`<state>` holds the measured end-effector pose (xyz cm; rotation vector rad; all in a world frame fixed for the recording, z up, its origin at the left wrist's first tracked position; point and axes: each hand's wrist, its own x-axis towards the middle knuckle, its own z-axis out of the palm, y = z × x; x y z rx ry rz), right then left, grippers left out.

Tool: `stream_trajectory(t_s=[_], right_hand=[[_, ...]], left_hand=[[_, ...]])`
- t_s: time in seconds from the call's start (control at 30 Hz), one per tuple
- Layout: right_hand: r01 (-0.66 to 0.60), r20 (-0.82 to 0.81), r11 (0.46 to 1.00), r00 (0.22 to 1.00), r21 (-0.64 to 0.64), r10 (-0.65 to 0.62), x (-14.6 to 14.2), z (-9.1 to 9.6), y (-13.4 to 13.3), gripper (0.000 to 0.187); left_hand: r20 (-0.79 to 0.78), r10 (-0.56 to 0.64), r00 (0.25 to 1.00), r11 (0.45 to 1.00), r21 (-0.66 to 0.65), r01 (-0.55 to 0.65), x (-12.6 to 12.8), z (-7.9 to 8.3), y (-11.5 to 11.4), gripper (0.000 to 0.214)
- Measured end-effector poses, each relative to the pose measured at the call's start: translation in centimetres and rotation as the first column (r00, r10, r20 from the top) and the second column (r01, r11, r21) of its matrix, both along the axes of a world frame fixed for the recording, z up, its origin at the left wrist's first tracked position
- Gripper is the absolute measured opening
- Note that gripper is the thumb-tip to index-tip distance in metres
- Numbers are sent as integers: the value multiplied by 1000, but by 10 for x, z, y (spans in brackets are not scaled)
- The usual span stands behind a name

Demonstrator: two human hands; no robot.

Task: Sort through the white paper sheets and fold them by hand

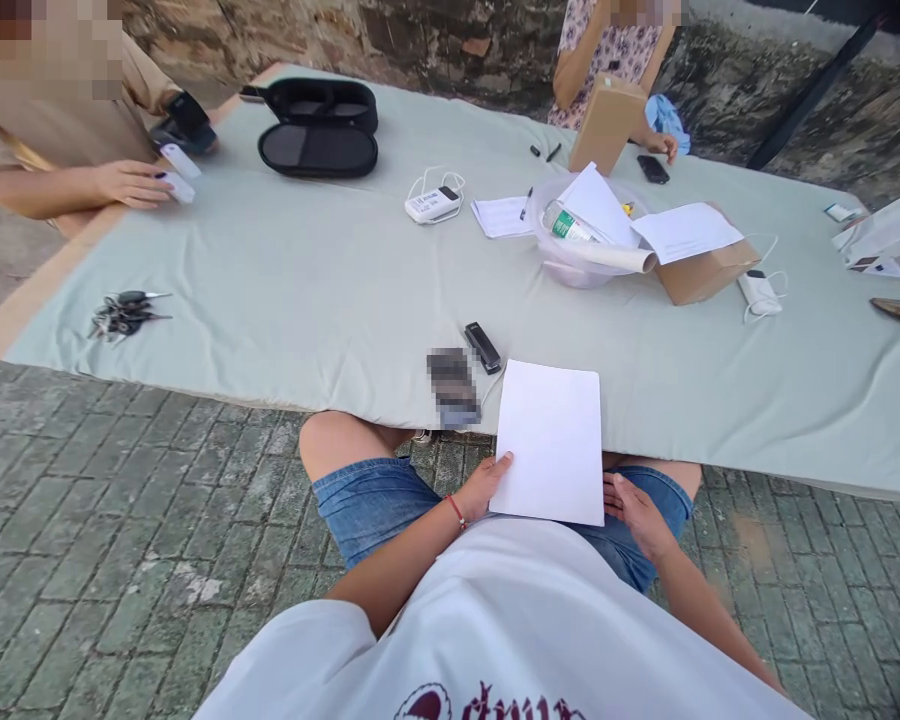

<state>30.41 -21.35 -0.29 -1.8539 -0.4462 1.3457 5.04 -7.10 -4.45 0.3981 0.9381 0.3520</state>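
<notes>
A white sheet or thin stack of paper [549,440] lies with its far end on the table's near edge and its near end over my lap. My left hand [484,483] grips its left edge, thumb on top and fingers hidden beneath. By the lower right edge is my right hand [640,512], its fingers stretched towards the paper and its thumb apart; whether the fingertips touch it I cannot tell. Just beyond the paper's upper left corner sits a black stapler [482,348]. Beside the stapler lies a blurred dark rectangular object [454,388].
On the cloth-covered table [307,270] are a bunch of keys [127,315], an open black case [319,130], a white corded device [433,204] and a plastic basin [570,272] holding papers and a bottle. A cardboard box [709,270] stands right of it. Two people sit across and left.
</notes>
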Motion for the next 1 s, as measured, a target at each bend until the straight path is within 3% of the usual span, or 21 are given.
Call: stream_trajectory(t_s=[0.07, 0.17, 0.3, 0.4, 0.47, 0.53, 0.63, 0.7, 0.8, 1.0], right_hand=[[5, -233, 999, 972, 40, 5, -11, 1, 7, 47], [33, -389, 998, 921, 51, -10, -20, 4, 26, 47], [51, -424, 999, 905, 2, -45, -26, -1, 46, 42], [60, -353, 998, 934, -7, -59, -26, -7, 53, 39], [59, -295, 998, 954, -17, -61, -24, -10, 53, 39], [61, -243, 998, 968, -25, -66, -20, -11, 52, 39], [63, -191, 998, 980, -4, -62, -16, -14, 49, 39], [58, -178, 998, 982, 10, -56, -15, -16, 48, 40], [47, -177, 999, 983, 6, -45, -15, -18, 47, 38], [34, -171, 999, 985, 13, -32, -13, -18, 45, 37]], left_hand=[[-22, 6, 1000, 1000, -5, -6, 1, 2, -1, 49], [-33, 4, 999, 1000, 1, -4, 2, 5, -2, 51], [-28, -6, 1000, 998, 58, 8, -1, 7, -3, 56], [-64, -47, 997, 967, 249, 61, -12, 6, 0, 58], [-194, -78, 978, 880, 448, 159, -26, 5, 2, 55], [-430, -52, 901, 726, 603, 329, -43, 4, 4, 49], [-720, 118, 684, 501, 638, 585, -65, 6, 7, 42], [-786, 231, 574, 412, 614, 674, -73, 9, 9, 43], [-819, 324, 473, 355, 569, 742, -74, 11, 13, 50], [-890, 333, 310, 333, 419, 845, -63, 13, 20, 60]])
